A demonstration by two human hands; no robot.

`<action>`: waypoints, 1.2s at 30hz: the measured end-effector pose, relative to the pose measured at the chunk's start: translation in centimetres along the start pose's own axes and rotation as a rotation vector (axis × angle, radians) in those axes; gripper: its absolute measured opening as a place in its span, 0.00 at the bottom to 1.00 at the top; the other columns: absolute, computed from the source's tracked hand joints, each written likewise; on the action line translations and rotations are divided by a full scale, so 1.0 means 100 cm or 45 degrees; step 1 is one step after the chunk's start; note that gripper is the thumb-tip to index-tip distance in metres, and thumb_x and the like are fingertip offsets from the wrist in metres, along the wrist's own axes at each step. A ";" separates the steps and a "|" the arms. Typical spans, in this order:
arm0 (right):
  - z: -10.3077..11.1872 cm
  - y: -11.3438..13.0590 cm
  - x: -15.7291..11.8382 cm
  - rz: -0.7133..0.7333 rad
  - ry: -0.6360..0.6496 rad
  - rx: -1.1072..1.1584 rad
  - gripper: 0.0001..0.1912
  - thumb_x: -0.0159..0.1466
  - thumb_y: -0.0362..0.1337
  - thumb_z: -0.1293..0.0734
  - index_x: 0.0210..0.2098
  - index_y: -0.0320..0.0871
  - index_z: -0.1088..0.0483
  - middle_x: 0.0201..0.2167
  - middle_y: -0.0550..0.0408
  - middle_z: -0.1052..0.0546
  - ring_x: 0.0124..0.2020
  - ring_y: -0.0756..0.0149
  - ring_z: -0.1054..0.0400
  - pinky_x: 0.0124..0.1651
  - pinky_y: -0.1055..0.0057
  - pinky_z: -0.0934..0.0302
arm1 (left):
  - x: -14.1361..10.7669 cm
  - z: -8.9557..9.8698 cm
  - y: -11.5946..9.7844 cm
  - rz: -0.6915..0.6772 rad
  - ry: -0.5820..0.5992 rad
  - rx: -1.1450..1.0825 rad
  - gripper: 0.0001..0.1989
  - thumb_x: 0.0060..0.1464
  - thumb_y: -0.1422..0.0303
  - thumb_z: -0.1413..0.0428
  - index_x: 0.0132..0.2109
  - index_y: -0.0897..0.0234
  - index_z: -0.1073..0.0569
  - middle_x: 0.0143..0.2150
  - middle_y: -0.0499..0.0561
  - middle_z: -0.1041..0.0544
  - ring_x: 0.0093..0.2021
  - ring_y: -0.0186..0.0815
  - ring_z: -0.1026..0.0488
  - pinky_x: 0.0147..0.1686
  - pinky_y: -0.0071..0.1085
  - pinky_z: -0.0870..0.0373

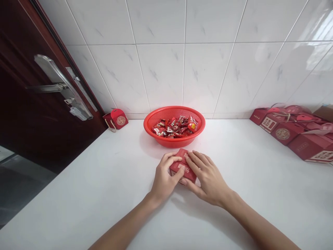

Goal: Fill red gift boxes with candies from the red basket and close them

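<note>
Single head view, facing forward and down over both hands [183, 178].

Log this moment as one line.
left hand: on red box | right hand: on same box | basket: behind box, holds wrapped sweets

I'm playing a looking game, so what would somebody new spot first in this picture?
Probably the bright red basket of wrapped sweets, in the middle of the white table, near the tiled wall. Next, perhaps, the little red box just in front of it, with the left hand and right hand around it. Over on the right sits a bunch of red boxes.
</note>
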State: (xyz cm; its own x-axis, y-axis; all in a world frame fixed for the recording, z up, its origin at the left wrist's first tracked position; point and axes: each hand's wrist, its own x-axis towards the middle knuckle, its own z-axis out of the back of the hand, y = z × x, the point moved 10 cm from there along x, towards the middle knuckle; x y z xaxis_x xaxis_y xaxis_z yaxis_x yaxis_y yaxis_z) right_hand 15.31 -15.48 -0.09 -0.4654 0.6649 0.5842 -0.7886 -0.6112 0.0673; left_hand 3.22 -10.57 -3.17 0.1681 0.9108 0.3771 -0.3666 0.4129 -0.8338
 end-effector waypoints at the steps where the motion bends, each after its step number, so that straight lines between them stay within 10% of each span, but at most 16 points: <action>1: -0.002 0.002 0.000 0.001 0.014 -0.031 0.34 0.70 0.54 0.41 0.61 0.31 0.32 0.60 0.33 0.27 0.61 0.39 0.34 0.58 0.44 0.34 | 0.000 0.000 0.000 -0.004 -0.001 -0.001 0.11 0.58 0.62 0.42 0.46 0.59 0.22 0.54 0.54 0.26 0.56 0.44 0.27 0.57 0.41 0.29; 21: -0.016 -0.073 -0.008 -0.339 0.503 0.377 0.32 0.72 0.53 0.42 0.71 0.50 0.44 0.73 0.45 0.46 0.74 0.46 0.55 0.70 0.45 0.48 | 0.005 0.002 0.011 0.042 0.064 -0.217 0.17 0.66 0.57 0.50 0.53 0.59 0.24 0.58 0.55 0.26 0.60 0.44 0.30 0.59 0.39 0.30; 30: 0.021 -0.154 -0.029 -0.462 0.191 0.055 0.32 0.66 0.32 0.43 0.69 0.49 0.39 0.69 0.45 0.37 0.71 0.45 0.47 0.65 0.38 0.45 | 0.004 -0.001 0.011 0.019 0.089 -0.199 0.18 0.66 0.56 0.51 0.55 0.58 0.25 0.57 0.56 0.27 0.58 0.43 0.29 0.56 0.39 0.28; 36: 0.022 -0.132 -0.021 -0.417 -0.057 -0.140 0.25 0.70 0.43 0.41 0.64 0.47 0.35 0.68 0.42 0.37 0.69 0.44 0.45 0.67 0.37 0.50 | 0.005 0.000 0.009 -0.004 0.085 -0.144 0.17 0.66 0.56 0.51 0.53 0.58 0.25 0.56 0.57 0.26 0.57 0.43 0.28 0.54 0.39 0.27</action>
State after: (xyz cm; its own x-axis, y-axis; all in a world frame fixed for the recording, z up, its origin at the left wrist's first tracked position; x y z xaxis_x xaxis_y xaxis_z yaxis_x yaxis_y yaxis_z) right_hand 27.62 -9.77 -0.42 -0.1646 0.7971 0.5809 -0.9328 -0.3172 0.1710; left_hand 2.97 -9.72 -3.72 0.2311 0.9058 0.3552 -0.2608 0.4094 -0.8743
